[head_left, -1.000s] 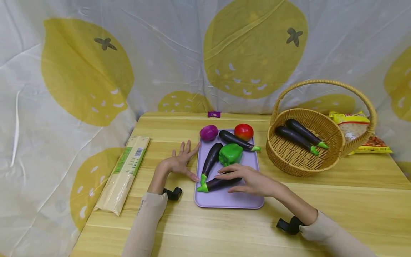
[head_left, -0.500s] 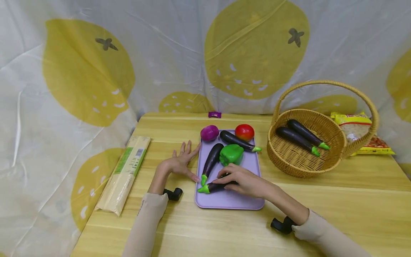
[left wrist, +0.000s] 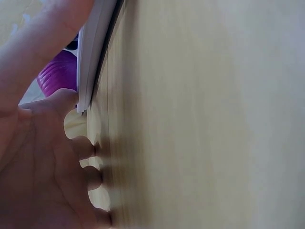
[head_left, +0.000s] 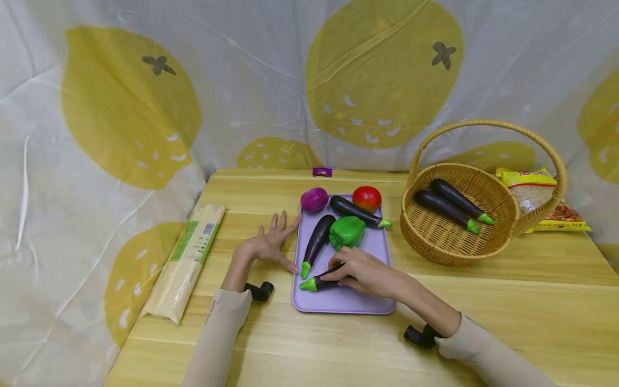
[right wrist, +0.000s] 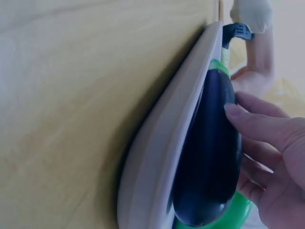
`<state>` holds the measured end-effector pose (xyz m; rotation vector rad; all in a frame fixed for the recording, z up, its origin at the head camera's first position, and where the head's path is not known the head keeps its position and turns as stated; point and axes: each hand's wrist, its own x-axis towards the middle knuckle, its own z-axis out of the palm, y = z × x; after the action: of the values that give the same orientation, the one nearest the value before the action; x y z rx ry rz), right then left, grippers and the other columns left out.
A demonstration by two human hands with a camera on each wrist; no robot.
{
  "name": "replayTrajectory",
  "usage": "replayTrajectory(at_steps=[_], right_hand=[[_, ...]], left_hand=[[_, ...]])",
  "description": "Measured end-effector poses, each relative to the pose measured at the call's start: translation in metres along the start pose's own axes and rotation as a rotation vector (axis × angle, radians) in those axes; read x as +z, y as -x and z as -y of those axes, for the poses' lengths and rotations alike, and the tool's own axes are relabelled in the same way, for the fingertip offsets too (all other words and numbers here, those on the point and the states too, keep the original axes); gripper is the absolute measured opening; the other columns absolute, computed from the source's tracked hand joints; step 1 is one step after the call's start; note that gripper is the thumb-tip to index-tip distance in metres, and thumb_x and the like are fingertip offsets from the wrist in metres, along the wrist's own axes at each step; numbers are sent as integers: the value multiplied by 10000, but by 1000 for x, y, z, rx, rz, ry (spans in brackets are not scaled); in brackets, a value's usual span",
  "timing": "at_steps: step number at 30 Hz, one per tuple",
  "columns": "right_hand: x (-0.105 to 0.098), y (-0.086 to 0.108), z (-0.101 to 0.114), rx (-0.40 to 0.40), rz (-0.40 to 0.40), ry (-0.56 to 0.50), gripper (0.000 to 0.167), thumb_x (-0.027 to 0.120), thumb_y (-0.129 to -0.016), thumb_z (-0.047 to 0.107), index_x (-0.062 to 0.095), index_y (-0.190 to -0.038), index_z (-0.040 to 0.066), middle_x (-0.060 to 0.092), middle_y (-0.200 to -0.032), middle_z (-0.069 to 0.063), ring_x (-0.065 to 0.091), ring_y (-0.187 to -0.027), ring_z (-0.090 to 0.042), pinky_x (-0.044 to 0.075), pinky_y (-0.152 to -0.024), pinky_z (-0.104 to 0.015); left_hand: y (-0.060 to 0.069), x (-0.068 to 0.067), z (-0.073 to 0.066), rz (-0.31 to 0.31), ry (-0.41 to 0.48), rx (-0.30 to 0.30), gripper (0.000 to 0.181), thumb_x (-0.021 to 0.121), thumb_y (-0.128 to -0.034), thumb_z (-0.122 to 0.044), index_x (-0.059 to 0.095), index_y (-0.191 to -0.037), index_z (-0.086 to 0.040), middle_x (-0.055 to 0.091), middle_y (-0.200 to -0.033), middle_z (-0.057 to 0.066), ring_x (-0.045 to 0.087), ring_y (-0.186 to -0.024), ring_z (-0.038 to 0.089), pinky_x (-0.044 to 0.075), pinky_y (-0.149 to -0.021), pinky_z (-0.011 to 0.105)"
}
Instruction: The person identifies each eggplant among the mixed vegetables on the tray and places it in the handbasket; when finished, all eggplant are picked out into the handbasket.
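Steadying looks to be the job at nine o'clock, where the left hand is spread wide, grasping nothing, its thumb and forefinger at the rim of the lilac tray. Just inside that rim, a second eggplant lies with its green cap toward seven o'clock. Right beside that cap is the cap of the near eggplant, which is at the tray's six o'clock and points between eight and nine. It is smooth, glossy, dark purple going on black, plump toward its rounded end. The right hand pinches it, thumb and fingers on opposite sides; whether it is off the tray at all, I cannot tell. Securing that pinch seems the step in hand; a firm, level lift is what I judge comes next, clear of the green pepper just past twelve o'clock from the fingers. Farther off, at two o'clock, the basket holds two more eggplants.
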<state>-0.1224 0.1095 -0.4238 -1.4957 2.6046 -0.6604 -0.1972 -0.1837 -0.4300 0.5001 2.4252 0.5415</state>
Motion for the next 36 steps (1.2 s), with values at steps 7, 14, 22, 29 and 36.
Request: replayTrajectory(at_steps=[7,14,22,29,36], right_hand=[[-2,0,-3,-29,16,-13,350,740,-941,100,768,-1260,242,728,-1140,15,591,-1059,-165,503,-900,-314],[-9,6,-2,-62,-8,-64,351,747,-941,111,763,-1269,236,717,-1146,8,577,-1044,-154,512,-885,-300],[-35,15,-2,-3,-44,-175,343,737,-961,175,746,-1297,243,695,-1192,22,569,-1061,-117,523,-881,-295],[-76,27,-10,95,-113,-226,353,749,-958,199,739,-1307,250,691,-1183,47,614,-1039,-92,548,-860,-297],[-119,41,-27,226,-202,-234,344,761,-951,202,749,-1286,279,724,-1188,53,662,-1028,-91,569,-876,-266]], left_hand=[[-1,-1,-2,6,-5,1,1368,905,-756,-476,-92,-1667,-255,-299,-1679,223,-321,-1545,429,-179,-1215,716],[0,0,-1,10,0,1,1371,906,-752,-481,-89,-1667,-253,-297,-1679,225,-321,-1545,430,-180,-1213,719],[-1,-1,0,10,-8,1,1383,904,-741,-510,-92,-1667,-261,-300,-1676,222,-321,-1545,430,-177,-1211,724],[-1,-2,-1,12,3,4,1380,904,-744,-503,-91,-1667,-257,-300,-1676,226,-322,-1542,437,-178,-1206,730],[0,-2,0,16,3,7,1374,903,-752,-490,-95,-1666,-253,-300,-1676,225,-324,-1541,435,-179,-1208,727]])
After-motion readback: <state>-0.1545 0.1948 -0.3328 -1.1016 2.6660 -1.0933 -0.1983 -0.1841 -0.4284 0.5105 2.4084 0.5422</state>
